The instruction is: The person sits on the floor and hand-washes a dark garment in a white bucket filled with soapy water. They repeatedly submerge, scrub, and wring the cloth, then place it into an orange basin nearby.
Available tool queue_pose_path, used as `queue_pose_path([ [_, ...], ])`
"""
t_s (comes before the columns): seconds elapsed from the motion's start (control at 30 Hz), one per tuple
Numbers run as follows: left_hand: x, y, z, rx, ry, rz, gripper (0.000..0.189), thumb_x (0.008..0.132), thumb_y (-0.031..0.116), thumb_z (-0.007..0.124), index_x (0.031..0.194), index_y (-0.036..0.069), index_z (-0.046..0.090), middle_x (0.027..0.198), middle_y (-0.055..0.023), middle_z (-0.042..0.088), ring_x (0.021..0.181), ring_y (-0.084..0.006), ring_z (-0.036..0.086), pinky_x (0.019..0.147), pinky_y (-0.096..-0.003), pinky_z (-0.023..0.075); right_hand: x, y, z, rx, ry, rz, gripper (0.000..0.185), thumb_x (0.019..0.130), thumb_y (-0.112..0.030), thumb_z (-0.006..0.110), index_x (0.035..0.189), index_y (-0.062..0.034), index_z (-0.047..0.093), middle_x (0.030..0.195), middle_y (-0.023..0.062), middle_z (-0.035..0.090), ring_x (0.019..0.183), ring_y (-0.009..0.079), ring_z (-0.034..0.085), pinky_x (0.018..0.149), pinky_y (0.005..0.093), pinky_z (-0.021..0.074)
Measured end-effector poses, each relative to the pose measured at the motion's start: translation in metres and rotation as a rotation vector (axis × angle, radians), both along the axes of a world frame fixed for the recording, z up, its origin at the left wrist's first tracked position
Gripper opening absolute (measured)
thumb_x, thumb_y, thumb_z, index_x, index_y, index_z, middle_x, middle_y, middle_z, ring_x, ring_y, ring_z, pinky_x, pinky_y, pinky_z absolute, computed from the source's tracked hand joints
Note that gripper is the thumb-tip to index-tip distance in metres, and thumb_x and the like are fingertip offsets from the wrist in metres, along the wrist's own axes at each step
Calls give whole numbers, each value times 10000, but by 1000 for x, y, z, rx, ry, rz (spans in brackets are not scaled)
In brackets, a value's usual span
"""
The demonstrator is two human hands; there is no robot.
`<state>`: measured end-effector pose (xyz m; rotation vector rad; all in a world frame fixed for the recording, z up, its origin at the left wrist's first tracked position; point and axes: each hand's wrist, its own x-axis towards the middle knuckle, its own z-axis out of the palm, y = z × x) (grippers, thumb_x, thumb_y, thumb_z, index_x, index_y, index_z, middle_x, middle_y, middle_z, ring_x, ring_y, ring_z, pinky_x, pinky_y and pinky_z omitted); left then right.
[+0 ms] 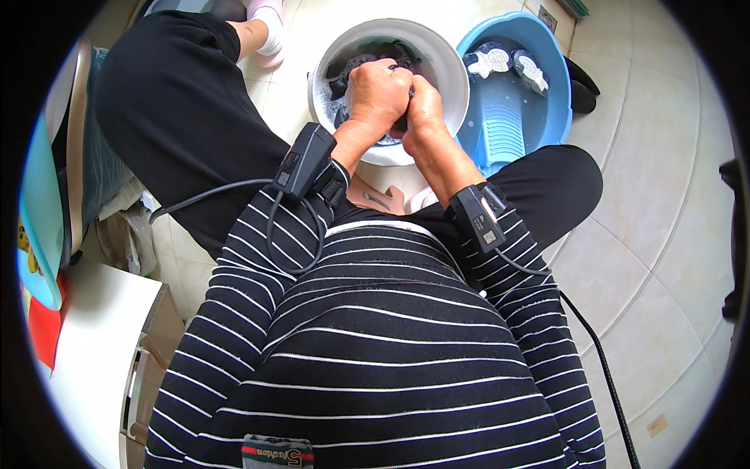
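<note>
Both hands are close together over a white bucket (450,64). A dark, wet-looking item, probably cloth (401,122), is squeezed between them, mostly hidden by the fingers. My left hand (378,91) has its fingers curled around it, knuckles up. Pressed against the left hand from the right side, my right hand (423,108) is closed on the same item. Below them, inside the bucket, dark fabric (340,88) lies in water with soap suds.
Right of the bucket stands a blue basin (559,99) with a moulded washboard (503,132), water and two dark shoes (491,60) with white soles. A white-topped cabinet (99,316) is at lower left. A black cable (603,357) runs along the right side.
</note>
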<state>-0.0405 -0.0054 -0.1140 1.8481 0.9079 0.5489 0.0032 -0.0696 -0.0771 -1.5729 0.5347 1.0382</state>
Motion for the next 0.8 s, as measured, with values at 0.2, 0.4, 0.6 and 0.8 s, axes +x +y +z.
queue_pose_path([
  [0.2, -2, -11, -13, 48, -88, -16, 272, 798, 218, 582, 624, 11, 568, 656, -226, 576, 622, -433, 559, 554, -470, 463, -3, -17, -30, 80, 28, 4, 316, 854, -415, 470, 753, -132, 568, 624, 52, 542, 436, 200, 473, 344, 345, 340],
  [0.4, 5, 6, -26, -419, 133, 107, 429, 892, 451, 567, 796, 44, 661, 742, -131, 631, 747, -272, 613, 696, -391, 464, -1, -23, -26, 80, -179, 218, 458, 901, -455, 535, 1094, -41, 572, 822, 58, 599, 682, 141, 586, 516, 295, 480],
  [0.6, 3, 32, -46, -1280, 66, 150, 510, 863, 566, 551, 980, 75, 628, 855, -104, 584, 808, -237, 575, 765, -373, 468, 9, -53, 2, 178, -514, 439, 478, 732, -132, 775, 1118, -18, 518, 859, 59, 588, 720, 143, 589, 571, 289, 504],
  [0.8, 0, 36, -83, -744, 341, 310, 198, 783, 219, 573, 775, 30, 634, 589, -62, 554, 452, -200, 520, 426, -342, 443, 26, -70, 43, 124, 15, 173, 368, 731, -166, 740, 1043, -89, 562, 874, 55, 619, 712, 187, 592, 510, 329, 425],
])
